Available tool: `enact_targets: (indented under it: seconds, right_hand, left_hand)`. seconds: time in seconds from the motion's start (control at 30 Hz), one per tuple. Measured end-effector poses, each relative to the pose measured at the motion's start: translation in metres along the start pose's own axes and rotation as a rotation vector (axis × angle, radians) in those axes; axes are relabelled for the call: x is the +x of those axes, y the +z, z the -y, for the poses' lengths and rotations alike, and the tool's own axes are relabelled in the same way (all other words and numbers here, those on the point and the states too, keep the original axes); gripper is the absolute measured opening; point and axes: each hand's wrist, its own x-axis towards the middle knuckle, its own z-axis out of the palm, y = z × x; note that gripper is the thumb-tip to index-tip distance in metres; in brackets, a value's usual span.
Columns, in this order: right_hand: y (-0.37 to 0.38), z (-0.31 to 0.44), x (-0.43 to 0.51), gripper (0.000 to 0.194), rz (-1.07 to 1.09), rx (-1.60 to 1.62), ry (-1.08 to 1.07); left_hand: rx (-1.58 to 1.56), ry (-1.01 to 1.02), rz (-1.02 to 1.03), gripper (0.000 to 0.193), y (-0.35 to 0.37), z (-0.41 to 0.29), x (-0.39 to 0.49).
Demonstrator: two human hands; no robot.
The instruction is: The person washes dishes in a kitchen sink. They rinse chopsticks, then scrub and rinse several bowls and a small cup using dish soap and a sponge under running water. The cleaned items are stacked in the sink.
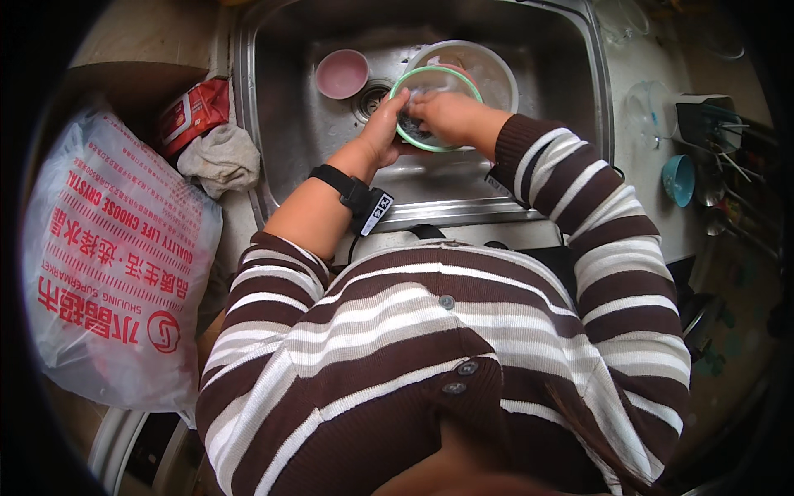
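My left hand (pixel 386 127) grips the near-left side of a bowl with a light green rim (pixel 438 69), thumb over the edge. The bowl is tilted over the sink. Inside it are the fingers of my right hand (pixel 450 115), curled towards a dark, wet patch with some foam. Whether those fingers hold a scrubber is hidden. Behind the bowl sits a larger pale basin (pixel 514 84) with cloudy water, and part of a reddish dish (pixel 464 73) shows in it. A pink bowl (pixel 342 74) rests on the sink floor beside the drain (pixel 373 99).
The steel sink (pixel 291 124) surrounds both hands. At left are a crumpled cloth (pixel 220 158), a red wipes packet (pixel 193 115) and a full plastic bag (pixel 124 260). On the right counter stand a teal bowl (pixel 677 180), clear glassware (pixel 648 111) and a utensil holder (pixel 707 124).
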Motion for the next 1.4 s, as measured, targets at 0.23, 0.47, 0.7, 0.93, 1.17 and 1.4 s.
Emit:
enact_targets:
  seconds: [0.23,0.47,0.7,0.93,1.17,1.4]
  right_hand:
    - [-0.001,0.0,-0.006,0.031,0.301,-0.011,0.15]
    - [-0.004,0.003,-0.005,0.018,0.225,-0.13,0.234]
    - [0.01,0.002,0.0,0.018,0.001,0.021,0.096]
    - [0.009,0.014,-0.022,0.047,0.111,0.171,0.23]
    - [0.025,0.032,-0.028,0.039,-0.192,0.278,0.122]
    - [0.02,-0.008,-0.051,0.008,-0.251,-0.012,-0.12]
  left_hand:
    - [0.086,0.043,-0.019,0.047,0.005,0.002,-0.003]
    - [0.059,0.065,-0.038,0.042,0.001,0.006,-0.002]
    - [-0.037,0.016,0.009,0.042,0.003,0.015,0.0]
    - [0.115,0.239,-0.089,0.043,-0.01,0.012,0.005]
    - [0.117,0.174,-0.172,0.049,0.0,-0.004,0.002]
    - [0.296,-0.015,-0.086,0.055,0.004,-0.016,-0.005]
